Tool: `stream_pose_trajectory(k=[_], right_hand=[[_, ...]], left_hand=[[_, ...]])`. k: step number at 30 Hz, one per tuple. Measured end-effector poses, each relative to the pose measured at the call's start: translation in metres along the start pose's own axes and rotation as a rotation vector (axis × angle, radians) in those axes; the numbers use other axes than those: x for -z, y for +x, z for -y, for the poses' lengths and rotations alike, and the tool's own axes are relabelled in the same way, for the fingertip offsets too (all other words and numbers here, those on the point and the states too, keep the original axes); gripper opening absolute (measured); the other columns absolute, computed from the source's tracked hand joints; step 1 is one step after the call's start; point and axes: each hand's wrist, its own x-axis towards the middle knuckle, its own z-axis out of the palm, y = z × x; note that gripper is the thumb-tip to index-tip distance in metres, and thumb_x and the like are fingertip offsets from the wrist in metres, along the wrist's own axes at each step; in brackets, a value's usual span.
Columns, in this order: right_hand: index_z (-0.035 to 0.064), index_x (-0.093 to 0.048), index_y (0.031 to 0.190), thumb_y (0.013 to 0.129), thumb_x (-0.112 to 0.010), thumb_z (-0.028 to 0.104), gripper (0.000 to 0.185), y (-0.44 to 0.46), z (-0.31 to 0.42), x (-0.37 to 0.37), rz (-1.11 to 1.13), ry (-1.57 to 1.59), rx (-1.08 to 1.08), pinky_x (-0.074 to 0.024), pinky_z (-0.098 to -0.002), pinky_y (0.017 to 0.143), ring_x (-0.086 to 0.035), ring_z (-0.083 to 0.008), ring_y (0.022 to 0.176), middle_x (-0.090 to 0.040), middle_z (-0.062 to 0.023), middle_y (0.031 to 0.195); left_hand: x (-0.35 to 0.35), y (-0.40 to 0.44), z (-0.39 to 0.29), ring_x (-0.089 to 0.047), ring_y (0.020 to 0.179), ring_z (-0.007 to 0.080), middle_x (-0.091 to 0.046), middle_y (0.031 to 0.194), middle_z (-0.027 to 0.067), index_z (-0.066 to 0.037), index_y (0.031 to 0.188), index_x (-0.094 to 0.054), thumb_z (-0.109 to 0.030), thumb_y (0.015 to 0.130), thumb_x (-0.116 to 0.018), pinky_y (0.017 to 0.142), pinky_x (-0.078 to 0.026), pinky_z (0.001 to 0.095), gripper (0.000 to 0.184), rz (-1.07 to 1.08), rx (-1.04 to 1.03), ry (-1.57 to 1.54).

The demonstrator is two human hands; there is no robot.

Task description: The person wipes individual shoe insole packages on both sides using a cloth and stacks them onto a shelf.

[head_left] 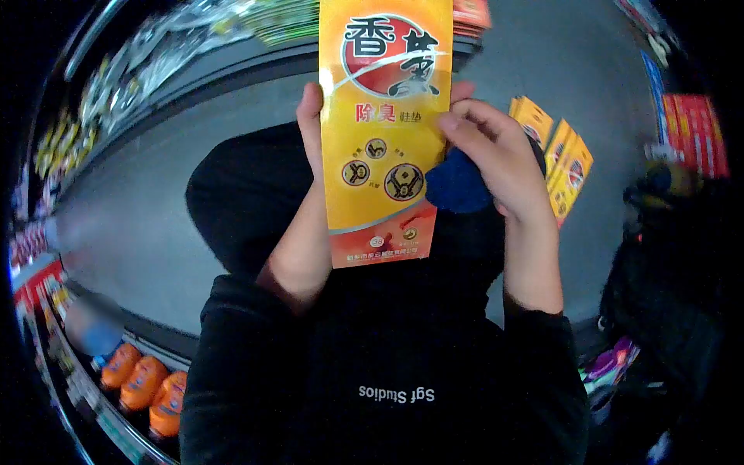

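Note:
An upright yellow and red insole packet (380,143) with Chinese lettering is in front of my body. My left hand (310,128) grips its left edge, with most of the fingers hidden behind it. At the packet's right edge is my right hand (496,151), closed with the thumb near the front. A bunched dark blue cloth (459,184) hangs from this hand, touching the packet's side. Several similar yellow packets (570,167) lie on the floor, just right of my right hand.
Shelves with shiny packaged goods (147,70) curve along the upper left. Orange bottles (143,382) stand on a low shelf at lower left. The grey floor (155,209) runs around my bent legs. Red packages (694,136) and a dark bulky shape (666,287) are at right.

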Motion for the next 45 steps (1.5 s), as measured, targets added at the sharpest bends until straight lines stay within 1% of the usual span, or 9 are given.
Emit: stream_pose_trajectory(k=[7, 13, 20, 23, 25, 26, 35, 41, 45], right_hand=[[-0.0009, -0.059, 0.106, 0.079, -0.056, 0.002, 0.027, -0.026, 0.026, 0.090, 0.049, 0.263, 0.004, -0.0446, -0.0237, 0.080, -0.057, -0.0128, 0.087, -0.060, -0.0064, 0.097], [-0.0022, -0.055, 0.114, 0.072, -0.055, -0.007, 0.043, -0.022, 0.056, 0.049, -0.203, -0.042, 0.455, -0.0451, -0.0289, 0.087, -0.059, -0.0183, 0.095, -0.060, -0.0117, 0.103], [0.0108, -0.061, 0.106, 0.073, -0.069, 0.018, 0.035, 0.029, 0.022, 0.021, -0.211, -1.186, 0.960, -0.0431, -0.0395, 0.079, -0.050, -0.0325, 0.094, -0.053, -0.0110, 0.105], [0.0101, -0.060, 0.107, 0.075, -0.063, 0.017, 0.033, 0.012, -0.002, 0.012, -0.079, -1.043, 0.948, -0.0437, -0.0414, 0.077, -0.050, -0.0319, 0.092, -0.053, -0.0102, 0.102], [0.0119, -0.061, 0.108, 0.073, -0.065, 0.008, 0.035, -0.023, -0.026, 0.000, 0.118, -0.971, 0.871, -0.0431, -0.0394, 0.079, -0.051, -0.0301, 0.091, -0.052, -0.0109, 0.099], [0.0115, -0.061, 0.107, 0.072, -0.065, 0.009, 0.036, -0.035, -0.032, -0.002, 0.189, -0.961, 0.836, -0.0437, -0.0383, 0.078, -0.051, -0.0286, 0.089, -0.051, -0.0096, 0.098], [0.0068, -0.062, 0.104, 0.071, -0.069, 0.013, 0.034, -0.090, -0.023, 0.024, 0.767, -0.768, 0.647, -0.0472, -0.0344, 0.071, -0.055, -0.0246, 0.081, -0.054, -0.0091, 0.092], [0.0046, -0.063, 0.105, 0.064, -0.074, 0.003, 0.042, -0.057, 0.019, 0.050, 0.012, -0.804, 0.696, -0.0471, -0.0326, 0.073, -0.056, -0.0261, 0.084, -0.053, -0.0147, 0.099], [0.0044, -0.064, 0.100, 0.069, -0.070, 0.003, 0.032, -0.019, 0.020, 0.041, -0.173, -0.811, 0.875, -0.0451, -0.0310, 0.070, -0.052, -0.0251, 0.080, -0.049, -0.0130, 0.095]], left_hand=[[-0.002, 0.015, 0.060, -0.043, 0.121, 0.0378, -0.035, 0.136, 0.0255, -0.007, 0.140, -0.025, -0.079, 0.072, -0.026, 0.095, -0.039, 0.0448, 0.099, -0.012, -0.083, -0.081], [-0.002, 0.014, 0.059, -0.045, 0.117, 0.0354, -0.035, 0.136, 0.0233, -0.008, 0.140, -0.026, -0.073, 0.073, -0.035, 0.089, -0.043, 0.0423, 0.093, 0.071, -0.083, -0.068], [0.013, 0.005, 0.067, -0.050, 0.114, 0.0309, -0.046, 0.131, 0.0146, -0.015, 0.140, -0.030, -0.054, 0.089, -0.028, 0.093, -0.042, 0.0427, 0.064, 0.032, -0.059, -0.424], [0.015, 0.007, 0.067, -0.044, 0.120, 0.0352, -0.035, 0.139, 0.0211, -0.010, 0.141, -0.026, -0.056, 0.088, -0.024, 0.098, -0.038, 0.0465, 0.070, 0.118, -0.076, -0.689], [-0.001, 0.011, 0.059, -0.042, 0.120, 0.0393, -0.031, 0.138, 0.0301, -0.008, 0.142, -0.022, -0.063, 0.084, -0.026, 0.093, -0.039, 0.0463, 0.080, -0.075, -0.043, -0.033], [0.005, 0.013, 0.060, -0.040, 0.121, 0.0421, -0.025, 0.138, 0.0357, -0.007, 0.143, -0.017, -0.068, 0.080, -0.030, 0.090, -0.040, 0.0464, 0.089, -0.060, -0.056, -0.104], [0.001, 0.018, 0.049, -0.044, 0.118, 0.0343, -0.032, 0.137, 0.0253, -0.007, 0.141, -0.022, -0.070, 0.079, -0.030, 0.091, -0.041, 0.0415, 0.089, -0.017, -0.081, -0.170], [-0.003, 0.018, 0.059, -0.047, 0.116, 0.0354, -0.038, 0.134, 0.0260, -0.008, 0.141, -0.026, -0.070, 0.081, -0.026, 0.092, -0.041, 0.0430, 0.086, -0.030, -0.033, -0.109], [0.000, 0.013, 0.066, -0.050, 0.113, 0.0289, -0.047, 0.130, 0.0144, -0.013, 0.138, -0.033, -0.062, 0.086, -0.025, 0.094, -0.041, 0.0409, 0.072, -0.180, -0.088, -0.030]])
